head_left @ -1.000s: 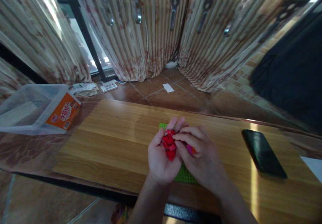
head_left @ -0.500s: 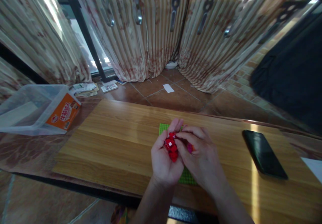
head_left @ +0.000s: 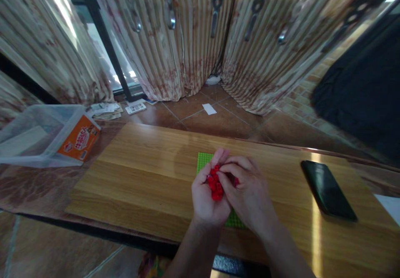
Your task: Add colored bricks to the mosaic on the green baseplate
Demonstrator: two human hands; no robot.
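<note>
Several small red toy bricks (head_left: pixel 215 185) lie in the cupped palm of my left hand (head_left: pixel 204 203), which is turned upward. Over them, my right hand (head_left: pixel 250 190) is closed in a pinch at the top of the pile, on a red brick partly hidden by its fingertips. Beneath both hands lies a green studded baseplate (head_left: pixel 203 161); only its upper left corner and lower edge show. A bit of pink-red (head_left: pixel 236 181) is visible behind my right fingers, too covered to make out.
The baseplate is on a wooden board (head_left: pixel 131 178). A black phone (head_left: pixel 328 190) lies on the right, near a white paper (head_left: pixel 389 207). At the left stands a clear plastic bin (head_left: pixel 46 157) with an orange label. Metal hooks (head_left: pixel 215 15) hang above, before curtains (head_left: pixel 187 53).
My left hand has shifted slightly right, and the red bricks in its palm lie differently. My right hand keeps its pinch at nearly the same spot.
</note>
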